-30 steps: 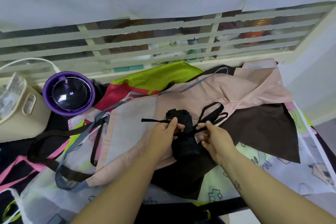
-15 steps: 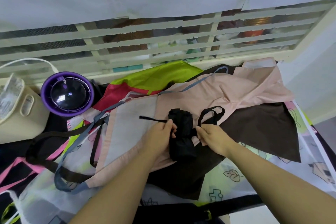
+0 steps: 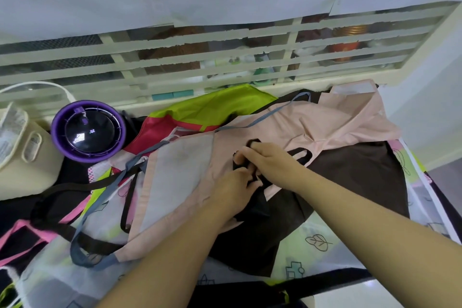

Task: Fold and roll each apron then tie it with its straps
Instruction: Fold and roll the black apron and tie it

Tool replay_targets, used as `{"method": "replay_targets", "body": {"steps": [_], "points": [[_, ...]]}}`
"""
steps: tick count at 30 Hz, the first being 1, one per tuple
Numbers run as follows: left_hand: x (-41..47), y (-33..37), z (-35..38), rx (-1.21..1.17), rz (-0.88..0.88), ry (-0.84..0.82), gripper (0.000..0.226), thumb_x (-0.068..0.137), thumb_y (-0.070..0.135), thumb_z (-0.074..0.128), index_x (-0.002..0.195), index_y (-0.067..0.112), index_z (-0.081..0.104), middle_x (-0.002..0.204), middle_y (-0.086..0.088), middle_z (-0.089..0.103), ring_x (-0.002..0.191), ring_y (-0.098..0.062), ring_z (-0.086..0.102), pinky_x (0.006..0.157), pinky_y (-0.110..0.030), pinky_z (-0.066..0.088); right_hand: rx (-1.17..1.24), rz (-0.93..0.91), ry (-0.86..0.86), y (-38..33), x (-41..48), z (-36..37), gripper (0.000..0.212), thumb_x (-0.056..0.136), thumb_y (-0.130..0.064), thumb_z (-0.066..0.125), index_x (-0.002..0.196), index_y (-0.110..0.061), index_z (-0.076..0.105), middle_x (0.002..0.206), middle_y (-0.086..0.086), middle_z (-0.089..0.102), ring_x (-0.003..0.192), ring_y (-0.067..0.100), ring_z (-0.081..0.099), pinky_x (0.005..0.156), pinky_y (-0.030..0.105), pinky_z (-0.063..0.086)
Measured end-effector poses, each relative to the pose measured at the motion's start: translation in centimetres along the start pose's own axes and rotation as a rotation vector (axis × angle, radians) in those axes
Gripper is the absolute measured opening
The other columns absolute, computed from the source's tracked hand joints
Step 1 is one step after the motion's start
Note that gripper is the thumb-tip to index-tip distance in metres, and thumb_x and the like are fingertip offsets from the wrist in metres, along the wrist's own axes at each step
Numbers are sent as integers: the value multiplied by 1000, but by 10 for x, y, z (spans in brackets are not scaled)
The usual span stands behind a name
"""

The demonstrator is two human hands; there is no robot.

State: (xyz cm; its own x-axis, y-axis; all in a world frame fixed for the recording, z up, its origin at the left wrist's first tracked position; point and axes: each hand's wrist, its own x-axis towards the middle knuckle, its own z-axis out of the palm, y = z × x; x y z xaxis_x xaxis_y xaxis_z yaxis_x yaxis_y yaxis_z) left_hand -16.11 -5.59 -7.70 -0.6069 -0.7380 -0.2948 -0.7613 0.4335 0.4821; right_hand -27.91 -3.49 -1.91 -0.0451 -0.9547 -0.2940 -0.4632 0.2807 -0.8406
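Step in hand: tying the roll. The black apron roll (image 3: 253, 209) sits mid pink apron (image 3: 325, 127), mostly hidden under both hands. The left hand (image 3: 233, 186) and right hand (image 3: 271, 161) are bunched together on it with fingers curled round the roll. Can't tell which strap end each pinches. A black strap loop (image 3: 310, 156) lies slack on the pink apron, just beside the right hand. Next move, likely: pull the strap ends apart to cinch the knot, keeping the roll tight so it doesn't unwind.
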Motion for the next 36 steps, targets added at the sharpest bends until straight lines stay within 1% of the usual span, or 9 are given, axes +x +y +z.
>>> {"method": "replay_targets", "body": {"steps": [3, 7, 13, 16, 19, 22, 25, 29, 36], "points": [[-1, -4, 0, -178, -74, -38, 26, 99, 32, 46, 101, 12, 62, 98, -5, 67, 88, -19, 62, 81, -33, 50, 1, 86, 21, 8, 11, -1, 37, 102, -26, 36, 110, 3, 59, 96, 17, 64, 65, 14, 56, 66, 29, 45], [-5, -7, -5, -416, -116, -27, 18, 99, 24, 49, 95, 12, 63, 83, 1, 63, 72, -8, 58, 66, -24, 45, -118, 153, -72, 41, -6, -3, 38, 91, 0, 42, 127, -11, 53, 114, 5, 61, 71, 14, 61, 65, 17, 49], [-4, -7, -4, -493, -140, 23, 10, 95, 23, 56, 85, 21, 57, 76, 7, 61, 67, -2, 58, 56, -15, 38, -258, 4, 9, 58, -14, 13, 24, 85, -12, 67, 100, -20, 50, 93, -7, 60, 66, 5, 55, 59, 9, 42], [-2, -9, -3, -582, -170, 33, 4, 94, 24, 58, 95, 21, 57, 85, 4, 66, 71, -4, 63, 61, -15, 42, -273, -16, 67, 62, -13, 17, 21, 86, -16, 67, 87, -23, 47, 77, -13, 55, 63, 0, 50, 58, 11, 39], [-6, -14, -3, -662, -166, -10, 18, 90, 17, 64, 104, 22, 55, 93, 7, 64, 80, -1, 61, 64, -11, 45, -256, -26, 121, 65, -15, 22, 12, 88, -16, 65, 88, -24, 57, 78, -9, 59, 63, -2, 50, 61, 11, 36], [-12, -16, -1, -635, -116, 28, 26, 88, 6, 63, 101, 26, 53, 93, 11, 59, 87, -1, 57, 70, -11, 45, -346, -71, 163, 66, -19, 26, 14, 89, -15, 64, 103, -17, 68, 84, -3, 63, 71, 4, 52, 67, 12, 39], [-16, -15, 4, -601, -85, 124, 27, 88, 4, 59, 101, 26, 52, 94, 12, 58, 92, -4, 56, 79, -15, 46, -357, -107, 221, 63, -22, 30, 14, 87, -13, 64, 100, -17, 68, 85, -3, 63, 73, 7, 54, 70, 18, 44], [-17, -14, 6, -549, -58, 190, 25, 88, 4, 57, 100, 25, 50, 91, 16, 55, 86, 5, 53, 75, -8, 42, -301, -91, 291, 63, -23, 34, 17, 86, -9, 63, 98, -19, 70, 81, -7, 59, 67, -1, 50, 64, 8, 37], [-16, -14, 12, -427, -33, 293, 19, 87, 3, 54, 87, 22, 53, 83, 13, 53, 78, -1, 51, 70, -8, 40, -258, -34, 105, 61, -18, 28, 15, 92, -12, 59, 102, -14, 70, 88, -6, 54, 81, 9, 51, 69, 4, 35]]}}
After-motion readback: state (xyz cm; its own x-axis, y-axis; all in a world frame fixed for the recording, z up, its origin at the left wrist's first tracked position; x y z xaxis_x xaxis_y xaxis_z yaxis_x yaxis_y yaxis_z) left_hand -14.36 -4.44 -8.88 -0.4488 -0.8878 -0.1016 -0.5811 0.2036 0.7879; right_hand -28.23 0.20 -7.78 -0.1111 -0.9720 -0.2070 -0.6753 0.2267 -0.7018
